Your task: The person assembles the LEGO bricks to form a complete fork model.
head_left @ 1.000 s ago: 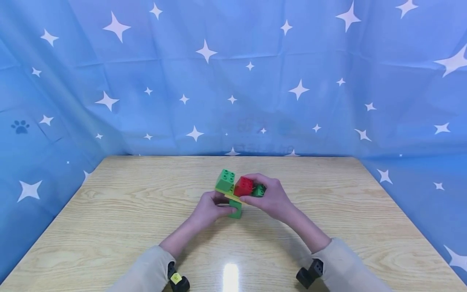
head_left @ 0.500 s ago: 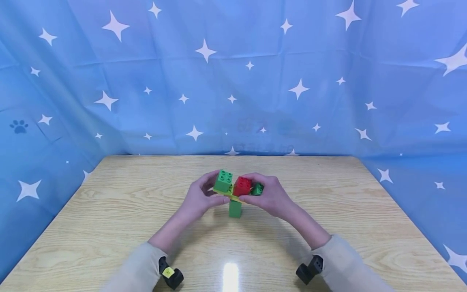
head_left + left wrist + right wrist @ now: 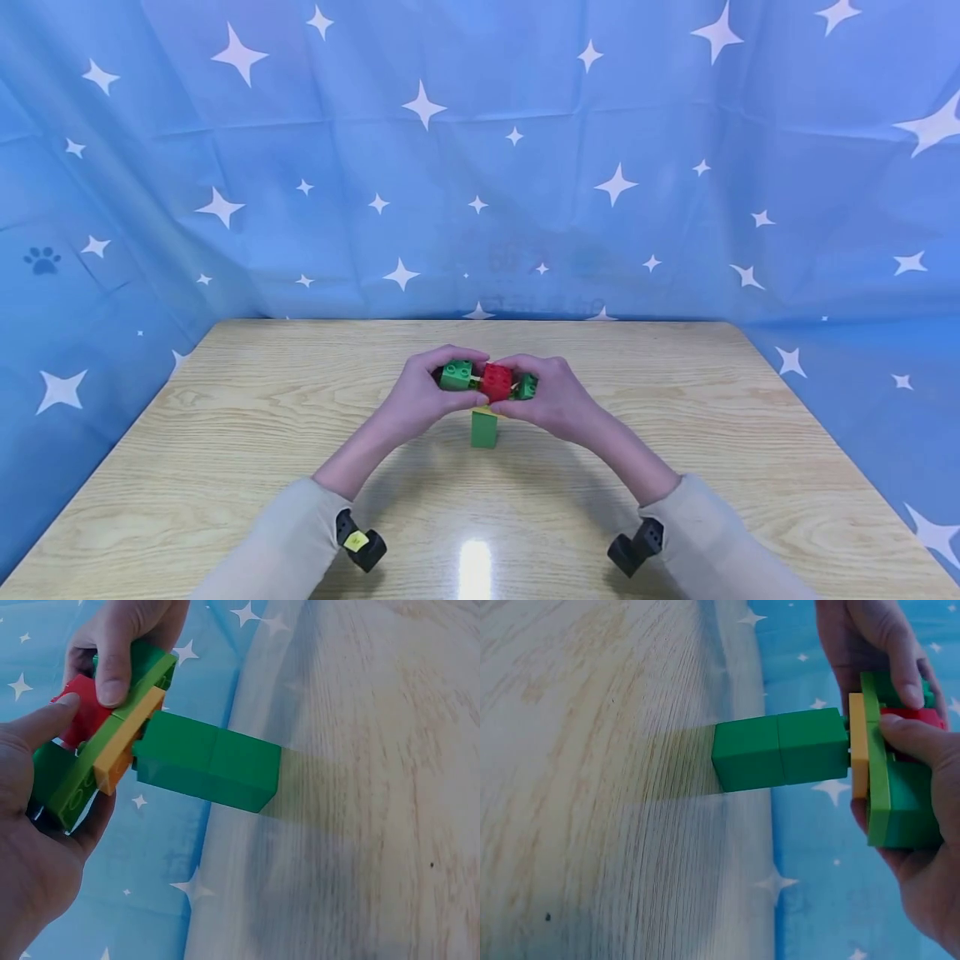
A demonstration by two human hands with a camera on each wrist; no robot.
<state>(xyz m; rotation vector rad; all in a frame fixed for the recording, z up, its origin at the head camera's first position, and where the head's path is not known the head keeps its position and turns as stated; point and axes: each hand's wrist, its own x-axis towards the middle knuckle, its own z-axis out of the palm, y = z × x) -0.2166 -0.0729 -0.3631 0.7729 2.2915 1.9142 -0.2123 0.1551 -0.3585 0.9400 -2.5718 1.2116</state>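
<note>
A toy brick build stands on the table, its column of two green bricks (image 3: 483,430) upright. Over the column lies a yellow-orange plate (image 3: 129,742), with studs showing in a narrow gap between them. Lime plates (image 3: 877,761) run across above it, bearing a red brick (image 3: 496,382) in the middle, a green brick (image 3: 455,375) on the left and another green brick (image 3: 527,386) on the right. My left hand (image 3: 420,393) grips the left end of this top, thumb at the red brick. My right hand (image 3: 553,400) grips the right end, its thumb also at the red brick.
The wooden table (image 3: 300,375) spreads around the build on every side. Behind it hangs a blue curtain (image 3: 525,167) with white stars. A bright light reflection (image 3: 474,571) shows on the table near the front.
My left hand has left the green column and moved up to the left end of the top. That end has tipped down, so the top is more level. My right hand stays at its end.
</note>
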